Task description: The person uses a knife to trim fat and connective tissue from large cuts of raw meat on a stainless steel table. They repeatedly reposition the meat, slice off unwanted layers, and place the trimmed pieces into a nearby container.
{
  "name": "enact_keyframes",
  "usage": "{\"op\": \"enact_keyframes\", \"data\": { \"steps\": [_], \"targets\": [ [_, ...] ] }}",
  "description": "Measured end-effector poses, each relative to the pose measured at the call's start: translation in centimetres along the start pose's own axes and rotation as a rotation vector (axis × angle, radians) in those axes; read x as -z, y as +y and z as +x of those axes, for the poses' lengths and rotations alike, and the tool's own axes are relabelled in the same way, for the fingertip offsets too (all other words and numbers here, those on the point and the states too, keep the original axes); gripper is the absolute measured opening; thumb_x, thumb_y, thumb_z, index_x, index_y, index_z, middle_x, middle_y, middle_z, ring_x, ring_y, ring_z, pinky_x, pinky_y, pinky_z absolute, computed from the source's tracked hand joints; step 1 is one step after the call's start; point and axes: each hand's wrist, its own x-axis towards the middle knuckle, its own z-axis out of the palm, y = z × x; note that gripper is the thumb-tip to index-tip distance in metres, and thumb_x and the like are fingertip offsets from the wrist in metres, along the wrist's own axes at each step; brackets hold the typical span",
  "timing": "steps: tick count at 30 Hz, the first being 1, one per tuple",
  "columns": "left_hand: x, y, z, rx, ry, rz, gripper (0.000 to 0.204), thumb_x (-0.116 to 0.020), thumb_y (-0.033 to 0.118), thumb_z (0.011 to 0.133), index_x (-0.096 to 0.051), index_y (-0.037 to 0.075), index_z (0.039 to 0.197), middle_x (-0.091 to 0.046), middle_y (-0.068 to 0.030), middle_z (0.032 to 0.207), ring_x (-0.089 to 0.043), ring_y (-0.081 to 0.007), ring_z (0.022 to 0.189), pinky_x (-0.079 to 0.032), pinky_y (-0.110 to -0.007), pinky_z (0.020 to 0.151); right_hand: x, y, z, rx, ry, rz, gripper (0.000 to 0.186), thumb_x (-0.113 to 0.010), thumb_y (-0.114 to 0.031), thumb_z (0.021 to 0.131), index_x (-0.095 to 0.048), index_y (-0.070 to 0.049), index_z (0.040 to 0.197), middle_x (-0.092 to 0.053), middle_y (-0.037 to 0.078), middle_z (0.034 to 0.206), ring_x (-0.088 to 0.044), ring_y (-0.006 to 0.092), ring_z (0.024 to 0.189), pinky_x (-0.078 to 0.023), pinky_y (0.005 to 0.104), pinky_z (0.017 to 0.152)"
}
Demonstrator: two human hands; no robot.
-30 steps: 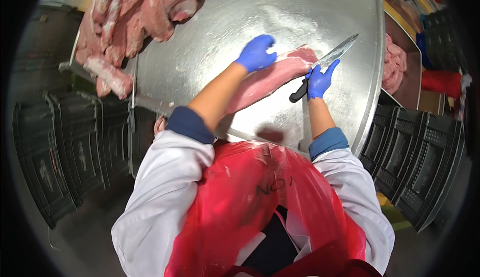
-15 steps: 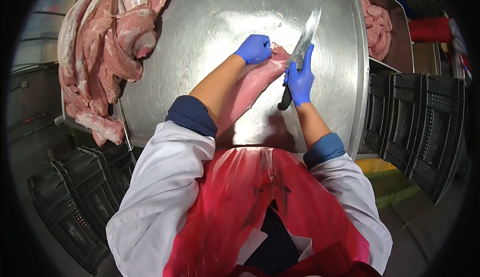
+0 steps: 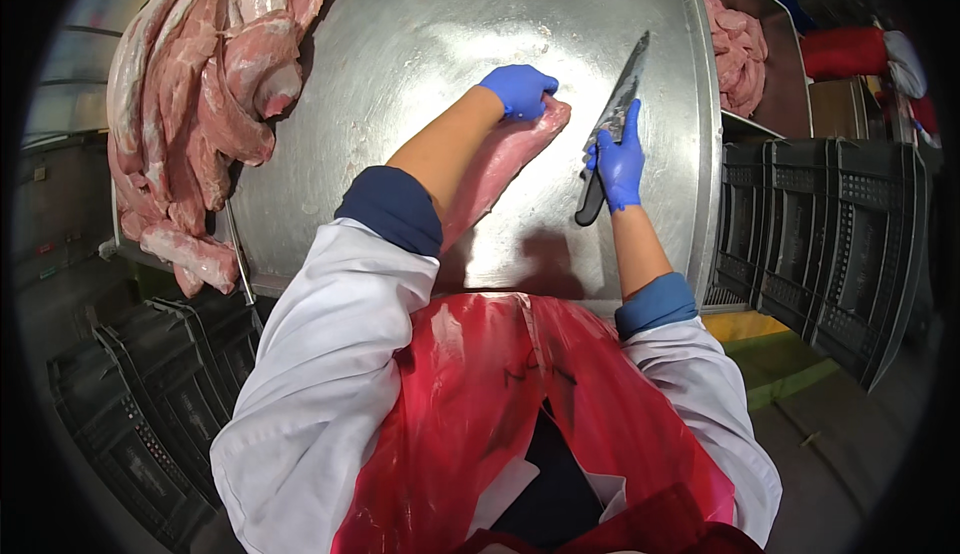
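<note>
Gripping the far end of a long pink cut of raw meat (image 3: 495,169) in my blue-gloved left hand (image 3: 518,89), I pin it to the round, shiny steel surface (image 3: 400,44). My blue-gloved right hand (image 3: 618,162) is closed around the black handle of a broad-bladed knife (image 3: 612,129), blade pointing away from me, just right of the meat and clear of it. A heap of pink raw cuts (image 3: 190,114) lies on the surface's left edge, dark plastic crates (image 3: 840,244) to my right.
</note>
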Motion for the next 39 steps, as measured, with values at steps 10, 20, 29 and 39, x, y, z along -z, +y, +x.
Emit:
{"op": "enact_keyframes", "data": {
  "steps": [10,20,29,39],
  "targets": [
    [-1.9,-3.3,-0.3,-0.063,0.134,-0.423,0.015,-0.060,0.016,0.085,-0.063,0.002,0.092,-0.067,-0.0093,0.084,-0.059,-0.0140,0.078,-0.050,-0.032,0.075,-3.5,-3.0,-3.3,-0.022,-0.316,-0.342,0.077,-0.054,-0.012,0.095,-0.017,-0.018,0.162,-0.064,0.010,0.076,-0.060,0.0153,0.054,-0.054,0.0321,0.051],
    [0.5,-1.5,-1.5,-0.109,0.164,-0.656,0.005,-0.063,0.008,0.090,-0.062,0.004,0.093,-0.064,-0.0023,0.083,-0.058,-0.0086,0.075,-0.050,-0.027,0.072,-3.9,-3.5,-2.4,-0.055,-0.437,-0.166,0.079,-0.052,-0.006,0.095,-0.012,-0.018,0.163,-0.064,0.008,0.078,-0.059,0.0138,0.057,-0.054,0.0304,0.054],
    [3.0,0.1,-3.4,-0.156,0.179,-0.682,0.014,-0.064,0.009,0.089,-0.063,0.001,0.100,-0.066,-0.0047,0.089,-0.061,-0.0106,0.084,-0.052,-0.029,0.083,-5.9,-3.2,-0.8,-0.032,-0.459,0.032,0.082,-0.052,-0.003,0.094,-0.012,-0.023,0.163,-0.060,0.007,0.070,-0.057,0.0143,0.052,-0.052,0.0288,0.049],
    [3.3,2.2,-4.1,-0.299,0.212,-0.515,0.013,-0.063,0.016,0.089,-0.060,0.003,0.091,-0.061,-0.0036,0.081,-0.056,-0.0110,0.078,-0.050,-0.029,0.077,-5.8,-1.7,-0.4,0.004,-0.518,-0.116,0.040,-0.057,-0.010,0.094,-0.049,-0.004,0.132,-0.067,0.011,0.072,-0.064,0.0176,0.055,-0.055,0.0318,0.053]
  ]
}}
